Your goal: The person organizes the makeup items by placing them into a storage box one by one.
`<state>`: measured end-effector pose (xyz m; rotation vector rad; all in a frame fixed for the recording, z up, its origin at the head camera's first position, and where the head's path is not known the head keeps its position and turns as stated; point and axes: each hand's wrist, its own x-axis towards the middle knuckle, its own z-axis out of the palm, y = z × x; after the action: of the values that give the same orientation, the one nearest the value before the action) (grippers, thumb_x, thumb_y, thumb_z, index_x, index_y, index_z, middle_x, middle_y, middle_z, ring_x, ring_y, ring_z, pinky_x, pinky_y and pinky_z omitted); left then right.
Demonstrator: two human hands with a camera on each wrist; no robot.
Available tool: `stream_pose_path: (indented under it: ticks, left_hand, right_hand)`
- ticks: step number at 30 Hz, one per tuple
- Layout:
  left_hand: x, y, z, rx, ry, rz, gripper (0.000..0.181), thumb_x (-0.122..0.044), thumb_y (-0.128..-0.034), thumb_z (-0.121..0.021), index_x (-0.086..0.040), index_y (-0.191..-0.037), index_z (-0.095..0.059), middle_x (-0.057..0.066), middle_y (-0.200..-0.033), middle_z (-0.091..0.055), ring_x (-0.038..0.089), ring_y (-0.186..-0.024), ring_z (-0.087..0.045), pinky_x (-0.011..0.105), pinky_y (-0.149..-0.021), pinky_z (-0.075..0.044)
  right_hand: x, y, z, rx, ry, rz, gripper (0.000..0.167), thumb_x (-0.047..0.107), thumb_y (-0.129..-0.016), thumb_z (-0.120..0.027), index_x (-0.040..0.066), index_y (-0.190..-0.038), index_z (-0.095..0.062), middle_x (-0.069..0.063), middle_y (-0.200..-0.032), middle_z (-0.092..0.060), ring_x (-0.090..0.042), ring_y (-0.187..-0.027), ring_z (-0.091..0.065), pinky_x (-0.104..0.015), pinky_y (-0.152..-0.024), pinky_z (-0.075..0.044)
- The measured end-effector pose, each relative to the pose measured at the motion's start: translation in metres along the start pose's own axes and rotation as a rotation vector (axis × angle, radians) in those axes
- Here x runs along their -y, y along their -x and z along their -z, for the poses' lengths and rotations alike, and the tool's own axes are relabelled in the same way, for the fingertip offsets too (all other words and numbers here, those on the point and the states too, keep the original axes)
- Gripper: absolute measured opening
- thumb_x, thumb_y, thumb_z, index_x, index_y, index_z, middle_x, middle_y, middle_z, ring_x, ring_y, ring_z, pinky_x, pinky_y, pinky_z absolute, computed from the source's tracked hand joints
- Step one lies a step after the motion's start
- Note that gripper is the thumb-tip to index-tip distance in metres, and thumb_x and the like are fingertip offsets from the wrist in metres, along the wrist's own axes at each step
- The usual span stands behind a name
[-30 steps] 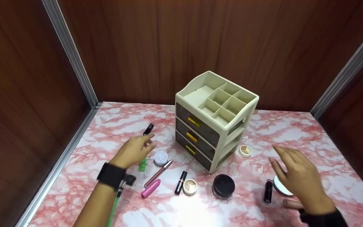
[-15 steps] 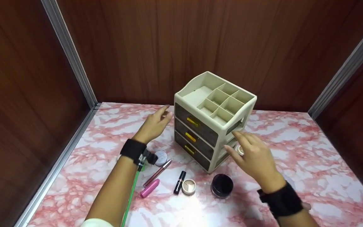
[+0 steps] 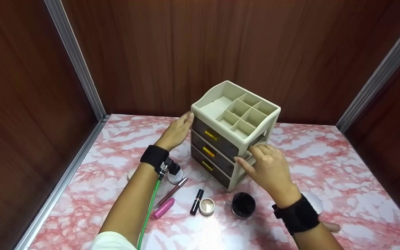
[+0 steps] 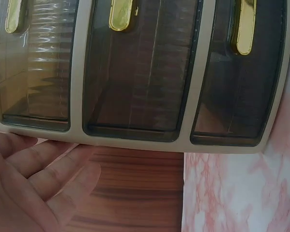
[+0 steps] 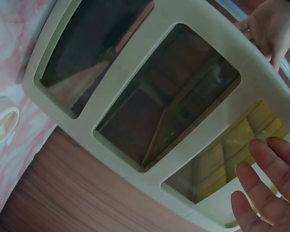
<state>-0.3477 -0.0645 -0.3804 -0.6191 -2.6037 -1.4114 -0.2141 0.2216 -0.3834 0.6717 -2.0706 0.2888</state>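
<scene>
A cream drawer organizer stands upright on the marbled table. It has three dark see-through drawers with yellow handles and a divided open top. My left hand is at its left side, near the top drawer; in the left wrist view the fingers extend along the frame's edge. My right hand is at the opposite side, its thumb by the front corner. The right wrist view shows the slightly bent right fingers in front of the uppermost side window; contact is hard to tell there.
In front lie a pink tube, a lip gloss, a black tube, a three-shade pot and a black-topped jar. A white round item is partly behind my right wrist. Another pot sits beside the organizer.
Both hands have come inward from above the scattered cosmetics to the organizer's two sides. My left hand moved forward and right, my right hand left. The organizer stands much as before.
</scene>
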Motion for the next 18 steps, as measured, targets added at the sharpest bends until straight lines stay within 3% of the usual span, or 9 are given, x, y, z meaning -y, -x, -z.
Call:
stream_pose_path:
  ticks: [9,18]
  left_hand:
    - [0.001,0.006,-0.003,-0.033,-0.014,-0.050,0.065,-0.057,-0.1021,-0.025,-0.013,-0.146,-0.044,0.008,-0.143,-0.049,0.020,-0.132,-0.043,0.035,-0.110,-0.030]
    - [0.004,0.012,-0.005,-0.048,-0.009,-0.066,0.063,-0.055,-0.1025,-0.028,-0.012,-0.146,-0.044,0.009,-0.143,-0.049,0.020,-0.131,-0.043,0.035,-0.109,-0.031]
  right_hand:
    - [0.003,0.003,-0.005,-0.006,-0.034,-0.008,0.033,0.032,-0.082,-0.077,0.003,-0.077,-0.060,-0.005,-0.064,-0.056,-0.027,-0.059,-0.054,-0.044,-0.061,-0.047]
    - [-0.003,0.005,-0.005,0.030,0.053,0.022,0.033,0.030,-0.086,-0.074,0.003,-0.075,-0.059,-0.007,-0.064,-0.058,-0.027,-0.055,-0.055,-0.045,-0.057,-0.048]
